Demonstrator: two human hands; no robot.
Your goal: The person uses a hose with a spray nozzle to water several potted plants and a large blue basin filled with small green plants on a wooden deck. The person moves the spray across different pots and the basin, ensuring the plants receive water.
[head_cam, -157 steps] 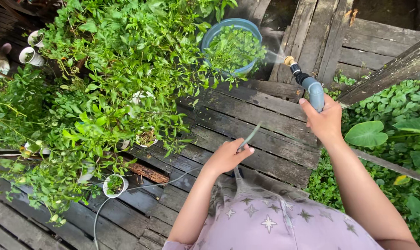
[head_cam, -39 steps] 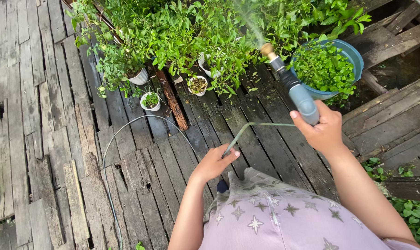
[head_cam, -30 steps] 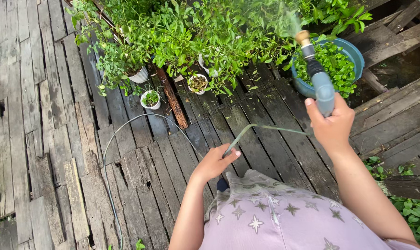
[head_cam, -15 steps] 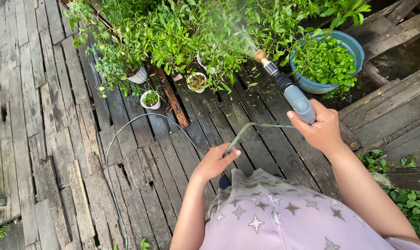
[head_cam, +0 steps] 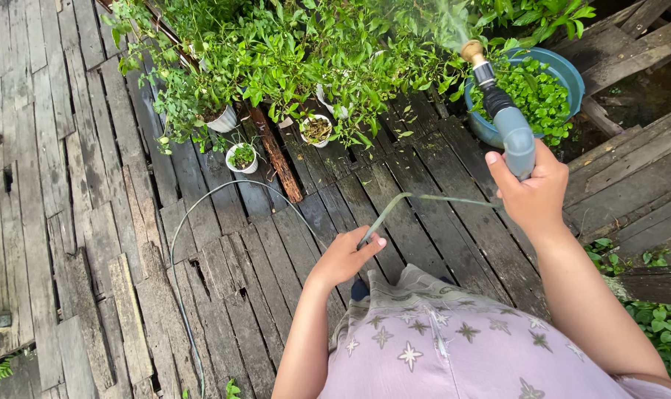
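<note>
right hand [head_cam: 533,193] gripping blue spray nozzle [head_cam: 507,124], brass tip aimed at leafy potted plants [head_cam: 291,55], spray visible. left hand [head_cam: 345,256] pinching thin green hose [head_cam: 394,209] over plank deck [head_cam: 92,222]. blue tub [head_cam: 564,70] of greens just beside nozzle

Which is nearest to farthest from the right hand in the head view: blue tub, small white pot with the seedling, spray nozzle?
1. spray nozzle: gripped in the right hand.
2. blue tub: just beyond the nozzle, upper right.
3. small white pot: far off to the left on the planks, beside the hose.
</note>
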